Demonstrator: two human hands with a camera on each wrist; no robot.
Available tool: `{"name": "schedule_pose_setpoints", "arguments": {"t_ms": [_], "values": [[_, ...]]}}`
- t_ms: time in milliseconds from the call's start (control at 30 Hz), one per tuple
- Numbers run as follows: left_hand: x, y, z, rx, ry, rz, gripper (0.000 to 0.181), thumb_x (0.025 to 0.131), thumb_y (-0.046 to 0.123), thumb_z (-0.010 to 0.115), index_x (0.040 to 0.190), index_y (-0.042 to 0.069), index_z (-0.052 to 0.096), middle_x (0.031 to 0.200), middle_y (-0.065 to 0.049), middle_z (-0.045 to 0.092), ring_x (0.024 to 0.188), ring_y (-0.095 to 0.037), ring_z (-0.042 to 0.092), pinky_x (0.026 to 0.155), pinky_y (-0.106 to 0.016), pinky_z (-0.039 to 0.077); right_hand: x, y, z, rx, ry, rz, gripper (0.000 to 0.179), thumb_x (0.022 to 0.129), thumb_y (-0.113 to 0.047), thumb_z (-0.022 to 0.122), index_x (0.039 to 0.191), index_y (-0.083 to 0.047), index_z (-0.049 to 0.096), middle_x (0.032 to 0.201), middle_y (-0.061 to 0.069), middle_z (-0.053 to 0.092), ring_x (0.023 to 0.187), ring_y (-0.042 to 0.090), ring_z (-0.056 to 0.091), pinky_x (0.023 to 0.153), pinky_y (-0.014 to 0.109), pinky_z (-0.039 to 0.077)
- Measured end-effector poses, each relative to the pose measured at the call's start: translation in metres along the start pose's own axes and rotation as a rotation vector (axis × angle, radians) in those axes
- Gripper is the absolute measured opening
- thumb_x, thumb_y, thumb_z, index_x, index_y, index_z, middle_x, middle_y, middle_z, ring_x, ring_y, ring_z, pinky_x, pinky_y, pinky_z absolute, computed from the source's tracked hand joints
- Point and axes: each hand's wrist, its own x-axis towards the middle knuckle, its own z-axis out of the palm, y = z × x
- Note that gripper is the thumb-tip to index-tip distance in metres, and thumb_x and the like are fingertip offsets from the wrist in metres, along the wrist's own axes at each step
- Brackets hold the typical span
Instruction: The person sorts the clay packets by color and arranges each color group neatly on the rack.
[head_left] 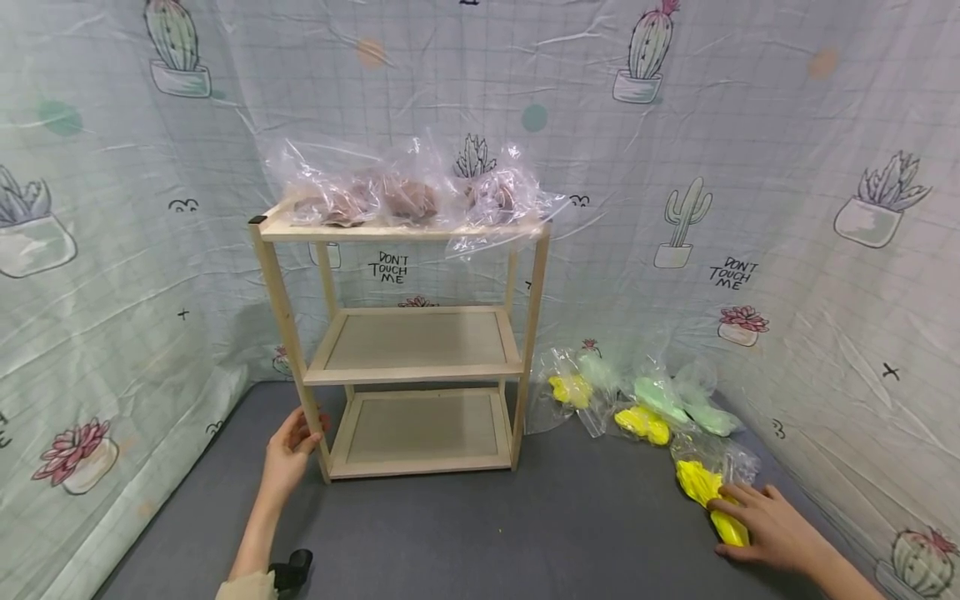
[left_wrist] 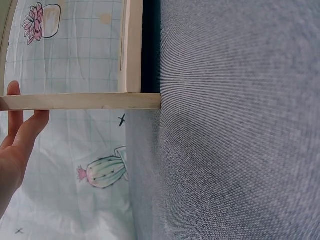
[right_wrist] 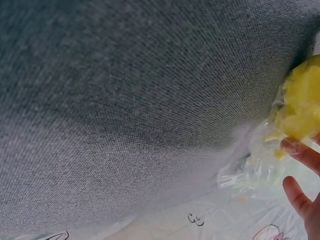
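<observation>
My left hand grips the lower front-left post of a light wooden shelf rack. In the left wrist view, a fingertip shows past one side of the post, with other fingers on the opposite side. My right hand lies over a yellow lump in a clear plastic bag on the dark table. Its fingers are spread and touch the bag; in the right wrist view one fingertip presses the bagged yellow lump while another finger stands apart from it.
Several clear bags with brown lumps lie on the rack's top board. Right of the rack are other bags with yellow lumps and pale green lumps. A cactus-print curtain surrounds the grey table.
</observation>
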Motion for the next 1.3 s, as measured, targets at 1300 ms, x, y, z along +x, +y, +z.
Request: {"name": "schedule_pose_setpoints", "arguments": {"t_ms": [1300], "values": [[0.001, -0.004, -0.007, -0.162, -0.105, 0.026, 0.027, 0.091, 0.004, 0.047, 0.118, 0.005, 0.051, 0.095, 0.014, 0.062, 0.090, 0.005, 0.059, 0.071, -0.012, 0.048, 0.006, -0.038, -0.029, 0.043, 0.006, 0.059, 0.057, 0.055, -0.045, 0.078, 0.105, -0.024, 0.062, 0.100, -0.004, 0.057, 0.079, 0.009, 0.052, 0.063, 0.027, 0.022]]}}
